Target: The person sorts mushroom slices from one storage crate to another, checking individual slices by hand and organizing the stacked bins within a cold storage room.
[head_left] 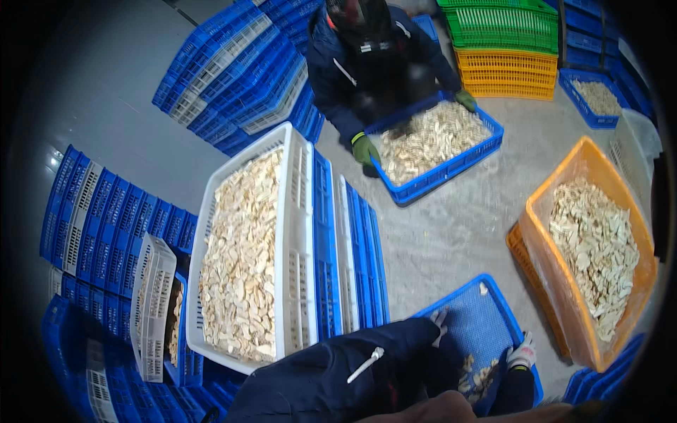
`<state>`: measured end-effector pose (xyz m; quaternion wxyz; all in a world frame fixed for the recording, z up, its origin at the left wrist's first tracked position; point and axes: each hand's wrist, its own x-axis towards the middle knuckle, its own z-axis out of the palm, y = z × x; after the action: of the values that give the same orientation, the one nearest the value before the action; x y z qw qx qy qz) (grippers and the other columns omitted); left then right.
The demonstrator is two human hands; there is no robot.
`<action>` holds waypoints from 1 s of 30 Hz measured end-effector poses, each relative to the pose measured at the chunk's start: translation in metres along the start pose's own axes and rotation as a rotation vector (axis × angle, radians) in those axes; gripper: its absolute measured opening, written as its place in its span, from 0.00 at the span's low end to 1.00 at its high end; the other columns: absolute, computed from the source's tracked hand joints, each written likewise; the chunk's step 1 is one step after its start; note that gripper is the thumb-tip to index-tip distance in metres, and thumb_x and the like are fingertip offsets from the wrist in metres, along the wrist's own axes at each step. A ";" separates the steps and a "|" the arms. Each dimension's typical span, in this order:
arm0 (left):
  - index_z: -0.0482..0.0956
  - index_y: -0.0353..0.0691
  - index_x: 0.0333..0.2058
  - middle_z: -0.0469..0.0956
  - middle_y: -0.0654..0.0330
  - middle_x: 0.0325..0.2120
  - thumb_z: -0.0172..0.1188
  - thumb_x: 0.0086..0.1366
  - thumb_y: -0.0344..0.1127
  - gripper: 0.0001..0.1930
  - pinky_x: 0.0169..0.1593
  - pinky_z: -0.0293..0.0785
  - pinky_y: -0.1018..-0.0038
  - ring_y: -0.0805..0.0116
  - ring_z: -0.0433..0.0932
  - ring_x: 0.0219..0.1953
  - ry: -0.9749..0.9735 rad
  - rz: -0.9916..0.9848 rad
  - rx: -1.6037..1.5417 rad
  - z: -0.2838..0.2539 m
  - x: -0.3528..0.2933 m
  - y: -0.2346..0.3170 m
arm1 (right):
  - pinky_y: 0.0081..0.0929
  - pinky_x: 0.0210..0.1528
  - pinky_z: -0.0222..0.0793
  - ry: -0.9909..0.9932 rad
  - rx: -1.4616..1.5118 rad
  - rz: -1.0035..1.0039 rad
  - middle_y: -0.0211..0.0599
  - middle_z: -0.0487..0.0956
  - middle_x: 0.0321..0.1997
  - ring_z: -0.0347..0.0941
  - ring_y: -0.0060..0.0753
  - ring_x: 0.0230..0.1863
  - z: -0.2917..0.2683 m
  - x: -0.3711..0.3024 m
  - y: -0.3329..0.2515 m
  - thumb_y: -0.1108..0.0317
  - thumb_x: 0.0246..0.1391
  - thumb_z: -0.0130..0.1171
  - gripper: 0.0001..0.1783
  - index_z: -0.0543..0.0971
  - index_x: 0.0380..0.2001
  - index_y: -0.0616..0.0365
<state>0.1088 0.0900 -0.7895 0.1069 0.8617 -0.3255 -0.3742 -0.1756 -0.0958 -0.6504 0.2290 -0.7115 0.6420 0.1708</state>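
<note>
Close in front of me is a shallow blue mesh-bottomed crate (479, 310), with a few pale, cream-coloured slices (477, 377) gathered at its near end and a single piece by the far rim. My left hand (440, 321), in a light glove and partly hidden by my sleeve, grips the crate's left rim. On the opposite rim my right hand (522, 354), in a whitish glove, has its fingers closed round the edge. Most of the crate's near end is covered by my arms.
Left of me, a white crate (296, 282) full of slices tops a stack. An orange lined crate (585, 144) of slices stands right. Ahead, a person in green gloves (365, 150) holds a filled blue crate (444, 175). Blue stacks (233, 77) and green crates (504, 28) stand behind.
</note>
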 end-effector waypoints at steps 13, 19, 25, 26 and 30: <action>0.49 0.51 0.70 0.24 0.47 0.71 0.64 0.56 0.51 0.47 0.72 0.43 0.51 0.42 0.31 0.73 -0.749 0.315 0.750 -0.090 -0.020 0.112 | 0.42 0.59 0.66 0.023 -0.031 0.155 0.49 0.69 0.58 0.70 0.50 0.57 -0.022 -0.011 0.020 0.58 0.45 0.66 0.46 0.56 0.67 0.44; 0.55 0.56 0.69 0.26 0.40 0.71 0.61 0.53 0.51 0.44 0.72 0.38 0.53 0.36 0.31 0.72 -0.595 0.330 0.696 -0.087 -0.020 0.050 | 0.44 0.58 0.68 -0.063 0.047 -0.077 0.50 0.74 0.55 0.71 0.52 0.56 -0.039 -0.008 -0.013 0.53 0.46 0.67 0.38 0.67 0.60 0.47; 0.64 0.54 0.64 0.39 0.39 0.70 0.59 0.57 0.54 0.36 0.69 0.52 0.54 0.36 0.47 0.70 -0.534 0.423 0.878 -0.095 -0.029 0.088 | 0.38 0.64 0.63 0.082 0.199 -0.159 0.49 0.71 0.60 0.68 0.49 0.60 -0.018 -0.018 0.053 0.59 0.44 0.67 0.36 0.70 0.57 0.56; 0.68 0.52 0.62 0.44 0.37 0.68 0.58 0.58 0.54 0.33 0.67 0.56 0.55 0.37 0.51 0.68 -0.519 0.414 0.894 -0.094 -0.028 0.093 | 0.38 0.65 0.61 0.043 0.173 -0.120 0.47 0.71 0.61 0.67 0.49 0.61 -0.019 -0.020 0.054 0.58 0.44 0.68 0.38 0.68 0.59 0.56; 0.74 0.39 0.54 0.66 0.40 0.60 0.52 0.63 0.47 0.24 0.63 0.64 0.59 0.49 0.65 0.63 -0.374 0.502 0.558 -0.097 -0.007 0.135 | 0.41 0.64 0.62 0.118 0.050 -0.082 0.47 0.69 0.63 0.67 0.49 0.61 0.000 -0.022 0.052 0.55 0.43 0.69 0.42 0.64 0.61 0.55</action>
<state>0.1094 -0.0146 -0.6598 -0.1037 0.6687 -0.6282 -0.3839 -0.2298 -0.0815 -0.6441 0.2152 -0.7400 0.6288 0.1032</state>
